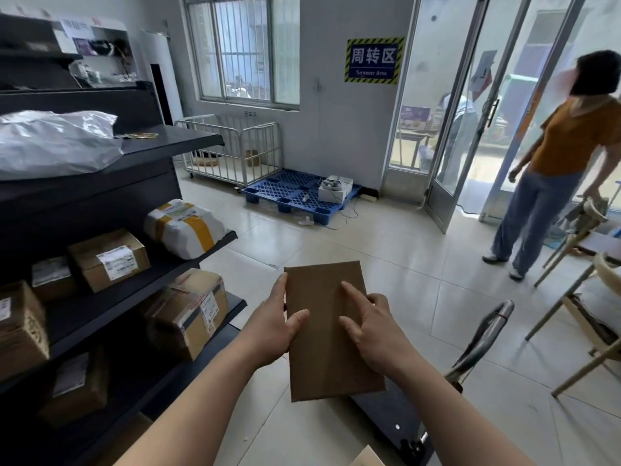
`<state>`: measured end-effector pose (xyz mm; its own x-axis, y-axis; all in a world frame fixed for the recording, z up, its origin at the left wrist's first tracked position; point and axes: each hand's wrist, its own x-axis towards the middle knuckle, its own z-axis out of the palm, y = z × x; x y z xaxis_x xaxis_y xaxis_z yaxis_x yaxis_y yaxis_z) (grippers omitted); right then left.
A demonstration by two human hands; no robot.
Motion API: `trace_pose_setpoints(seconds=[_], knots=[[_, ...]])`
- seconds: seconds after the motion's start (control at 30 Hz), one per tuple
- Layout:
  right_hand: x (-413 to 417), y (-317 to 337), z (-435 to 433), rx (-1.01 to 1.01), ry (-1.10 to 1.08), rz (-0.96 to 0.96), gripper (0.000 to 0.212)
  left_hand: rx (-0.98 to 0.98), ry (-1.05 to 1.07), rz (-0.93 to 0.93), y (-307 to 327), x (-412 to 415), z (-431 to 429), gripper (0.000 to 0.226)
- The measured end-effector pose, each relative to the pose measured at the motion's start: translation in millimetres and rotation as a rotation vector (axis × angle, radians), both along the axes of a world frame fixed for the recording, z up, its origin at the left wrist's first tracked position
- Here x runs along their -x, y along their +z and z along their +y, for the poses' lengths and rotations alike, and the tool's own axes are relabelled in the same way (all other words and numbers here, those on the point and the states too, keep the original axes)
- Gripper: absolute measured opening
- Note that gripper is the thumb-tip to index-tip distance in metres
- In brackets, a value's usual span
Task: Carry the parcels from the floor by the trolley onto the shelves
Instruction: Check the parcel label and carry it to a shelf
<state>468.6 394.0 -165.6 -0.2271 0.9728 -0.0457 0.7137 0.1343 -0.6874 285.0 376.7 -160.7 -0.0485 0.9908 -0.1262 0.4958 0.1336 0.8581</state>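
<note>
- Parcel [331, 331]: flat, brown, plain on top; held in the air at 6 o'clock, beside the shelves [188, 141] at 9 o'clock; underside hidden, so cannot tell whether labelled.
- Left hand [275, 327]: grips the left edge, thumb pressed on top, fingers along and under that edge, tips out of sight.
- Right hand [373, 334]: forefinger and thumb spread on the top face, other fingers curled at the right edge.
- Trolley [484, 344], 5 o'clock: deck mostly hidden behind parcel and right arm.
- Shelved boxes [111, 258]: labels too blurred to read.
- Sign [373, 60], 12 o'clock: "周转区", "Turnover Area".
</note>
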Motion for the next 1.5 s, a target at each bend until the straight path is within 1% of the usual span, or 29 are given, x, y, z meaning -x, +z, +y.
trace_pose_setpoints(seconds=[0.13, 0.27, 0.4, 0.43, 0.5, 0.57, 0.63, 0.7, 0.8, 0.9, 0.97, 1.17, 1.3, 1.37, 1.4, 1.5], knots=[[29.3, 4.8, -11.4, -0.063, 0.022, -0.090, 0.069, -0.040, -0.013, 0.151, 3.4, 24.2, -8.1, 0.085], [53.1, 13.9, -19.0, -0.106, 0.065, -0.194, 0.088, -0.040, -0.012, 0.239, 8.0, 53.3, -18.2, 0.086], [73.1, 16.7, -20.8, -0.126, 0.060, -0.183, 0.115, -0.070, 0.002, 0.273, 13.3, 75.5, -29.0, 0.076], [78.5, 16.4, -21.5, -0.125, 0.054, -0.170, 0.118, -0.084, 0.012, 0.287, 13.8, 79.9, -31.8, 0.076], [89.3, 15.7, -24.5, -0.111, 0.047, -0.167, 0.119, -0.088, 0.033, 0.284, 14.0, 90.8, -37.6, 0.085], [100.4, 15.1, -29.0, -0.100, 0.052, -0.171, 0.116, -0.059, 0.030, 0.279, 13.1, 102.5, -43.3, 0.089], [109.2, 14.4, -33.4, -0.105, 0.052, -0.164, 0.109, -0.032, 0.039, 0.267, 12.6, 110.1, -49.1, 0.084], [116.7, 13.3, -38.3, -0.113, 0.052, -0.140, 0.101, -0.046, 0.066, 0.218, 12.0, 116.4, -54.7, 0.078], [125.9, 12.7, -46.4, -0.158, 0.070, -0.097, 0.087, -0.108, 0.097, 0.143, 12.7, 125.3, -63.9, 0.062], [135.1, 14.3, -53.8, -0.202, 0.091, -0.075, 0.077, -0.123, 0.111, 0.146, 12.2, 132.8, -70.8, 0.043], [139.9, 15.0, -57.2, -0.217, 0.103, -0.046, 0.068, -0.125, 0.126, 0.139, 13.1, 136.4, -74.8, 0.035], [154.3, 13.3, -65.8, -0.144, 0.099, 0.132, 0.042, -0.152, 0.227, 0.062, 8.4, 148.5, -83.0, 0.032], [165.0, 10.4, -67.9, -0.087, 0.060, 0.165, 0.033, -0.105, 0.188, 0.096, 7.7, 152.3, -90.9, 0.029], [168.2, 9.9, -69.0, -0.073, 0.044, 0.163, 0.031, -0.082, 0.170, 0.095, 7.3, 154.9, -93.6, 0.031], [169.3, 10.1, -69.8, -0.066, 0.037, 0.162, 0.031, -0.079, 0.166, 0.081, 6.6, 156.3, -94.8, 0.038], [172.4, 11.7, -73.1, -0.037, 0.039, 0.164, 0.034, -0.071, 0.149, 0.049, 4.1, 160.8, -97.6, 0.075]])
